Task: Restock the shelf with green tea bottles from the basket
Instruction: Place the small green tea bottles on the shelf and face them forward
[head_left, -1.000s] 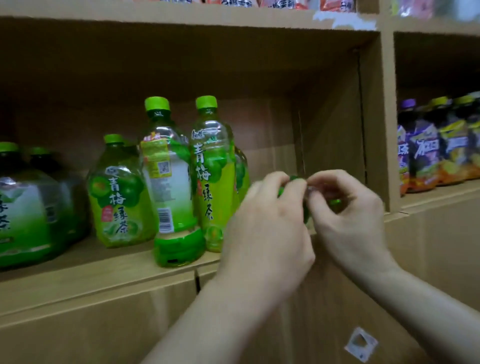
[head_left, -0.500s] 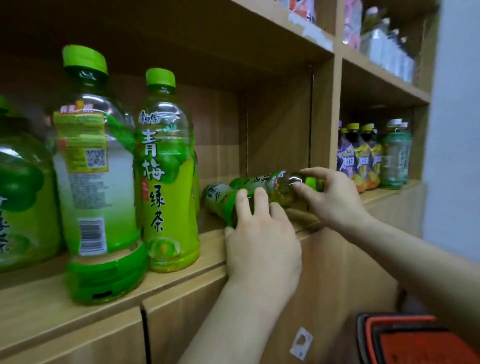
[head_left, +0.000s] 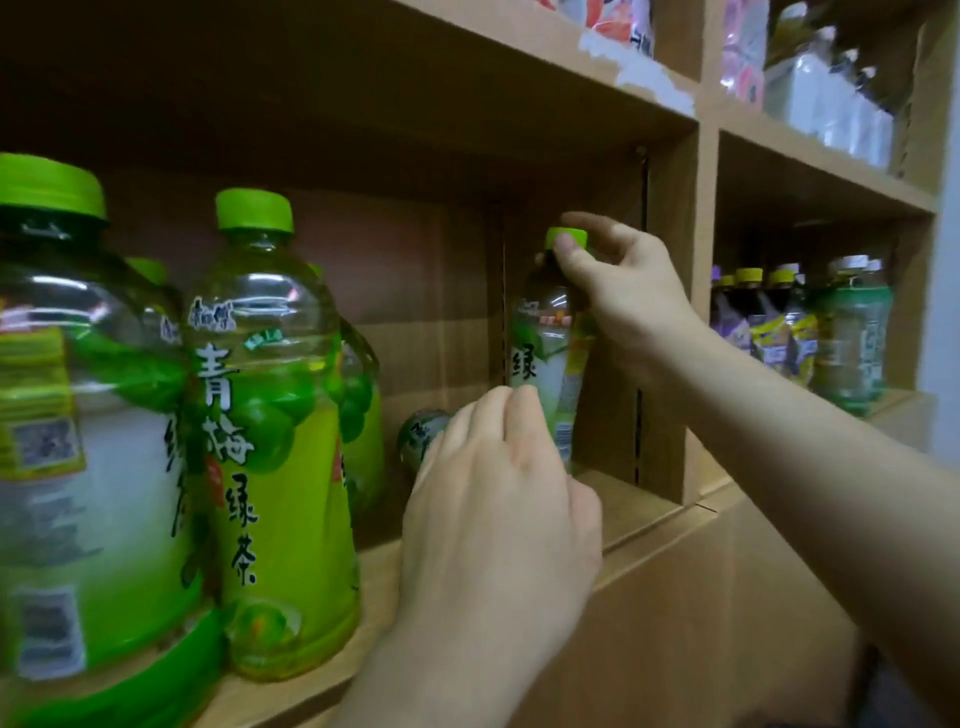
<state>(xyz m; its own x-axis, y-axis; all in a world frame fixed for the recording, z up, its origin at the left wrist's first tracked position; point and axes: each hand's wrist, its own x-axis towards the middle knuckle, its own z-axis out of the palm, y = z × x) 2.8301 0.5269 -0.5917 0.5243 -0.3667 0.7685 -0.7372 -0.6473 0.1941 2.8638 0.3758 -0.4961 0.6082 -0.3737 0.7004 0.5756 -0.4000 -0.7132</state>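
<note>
**One green tea bottle stood up at the far right of the shelf, one on its side**

The small green tea bottle (head_left: 540, 353) is upright at the far right of the compartment, close to the wooden divider (head_left: 696, 312). It has a clear plastic body with a dark neck, a bright green cap (head_left: 553, 238) and a green-and-white label with Chinese characters. The right hand (head_left: 628, 296) has it by the top, its grip pinching the cap between thumb and fingers.

A second small bottle (head_left: 418, 436) lies on its side on the shelf (head_left: 639, 509), just left of the upright one, with only its end poking out. The left hand (head_left: 498, 514) is right in front of it with fingers curled. I honestly can't tell whether that grip is holding the lying bottle or just resting there, because the back of the hand hides it.

On the near left stand much bigger green tea bottles (head_left: 280, 441) with the same green caps and yellow-green labels. The next compartment to the right holds purple and yellow drinks (head_left: 763, 322).

Half a second ago the small bottle was lying flat on the shelf, with the right hand at its cap end. Now it's standing. The left hand's fingers were laid out straighter over the lying bottles back then, and now they're bunched up.
</note>
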